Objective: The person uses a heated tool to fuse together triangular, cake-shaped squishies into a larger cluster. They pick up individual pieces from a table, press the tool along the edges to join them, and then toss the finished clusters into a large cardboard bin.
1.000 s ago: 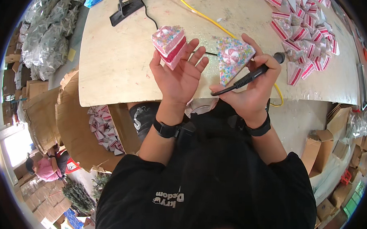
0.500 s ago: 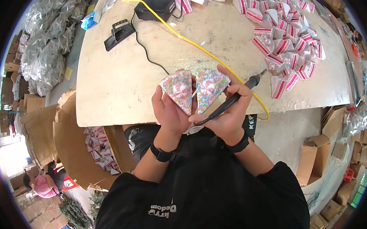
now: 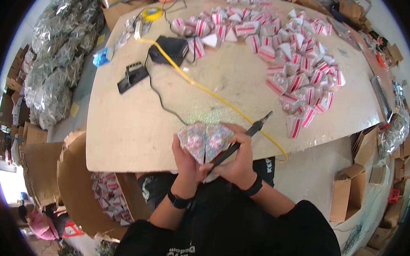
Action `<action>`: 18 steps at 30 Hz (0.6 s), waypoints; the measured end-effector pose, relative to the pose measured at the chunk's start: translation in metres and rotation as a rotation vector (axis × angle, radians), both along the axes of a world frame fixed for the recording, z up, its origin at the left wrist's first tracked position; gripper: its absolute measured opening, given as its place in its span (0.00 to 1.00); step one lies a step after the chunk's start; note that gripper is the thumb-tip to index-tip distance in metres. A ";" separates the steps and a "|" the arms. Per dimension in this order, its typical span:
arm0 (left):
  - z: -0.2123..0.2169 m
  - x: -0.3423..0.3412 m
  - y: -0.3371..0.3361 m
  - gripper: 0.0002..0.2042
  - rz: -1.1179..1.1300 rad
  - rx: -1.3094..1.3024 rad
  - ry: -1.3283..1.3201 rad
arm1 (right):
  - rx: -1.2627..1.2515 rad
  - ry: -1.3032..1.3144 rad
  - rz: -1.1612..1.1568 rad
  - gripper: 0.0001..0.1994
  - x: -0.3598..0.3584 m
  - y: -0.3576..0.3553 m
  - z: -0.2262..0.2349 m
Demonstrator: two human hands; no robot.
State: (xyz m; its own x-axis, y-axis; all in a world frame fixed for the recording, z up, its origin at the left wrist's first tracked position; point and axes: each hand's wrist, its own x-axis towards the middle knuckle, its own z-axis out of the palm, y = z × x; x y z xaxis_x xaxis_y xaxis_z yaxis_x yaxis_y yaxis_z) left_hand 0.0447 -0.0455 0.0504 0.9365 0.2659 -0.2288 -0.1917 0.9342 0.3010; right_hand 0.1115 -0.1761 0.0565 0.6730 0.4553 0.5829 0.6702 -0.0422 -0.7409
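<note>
Two wedge-shaped cake-slice ornaments with pastel speckled faces and a pinkish swirl lump on each are held side by side over the table's near edge. My left hand (image 3: 185, 160) is closed around the left cake-slice ornament (image 3: 193, 142). Fingers of my right hand (image 3: 241, 165) hold the right cake-slice ornament (image 3: 217, 141) from its outer side. Across that same hand lies a black pen-shaped tool, which looks like a soldering iron (image 3: 231, 150), its metal tip pointing up and to the right, away from the ornaments. The undersides of both ornaments are hidden.
Many red-and-white wrapped wedges (image 3: 303, 77) lie heaped on the table (image 3: 122, 129) at right and back. A yellow cable (image 3: 215, 97) crosses it. A black box (image 3: 166, 51) and black stand (image 3: 133, 77) sit at left. More wedges fill a cardboard box (image 3: 70, 168). A person (image 3: 43, 224) is lower left.
The two ornaments have come closer together, their edges nearly meeting. My hands sit lower in the picture, and more of the table's far side shows. The soldering iron stays in my right hand.
</note>
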 end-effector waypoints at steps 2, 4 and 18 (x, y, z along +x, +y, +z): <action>0.006 0.000 -0.004 0.34 0.055 0.165 0.181 | 0.055 -0.050 -0.042 0.47 -0.001 0.001 -0.004; 0.000 -0.001 0.000 0.34 0.014 0.114 0.134 | 0.146 -0.061 -0.076 0.46 -0.001 0.003 -0.002; -0.002 -0.008 0.003 0.36 -0.247 0.049 0.014 | -0.081 -0.082 0.127 0.40 0.006 -0.003 0.015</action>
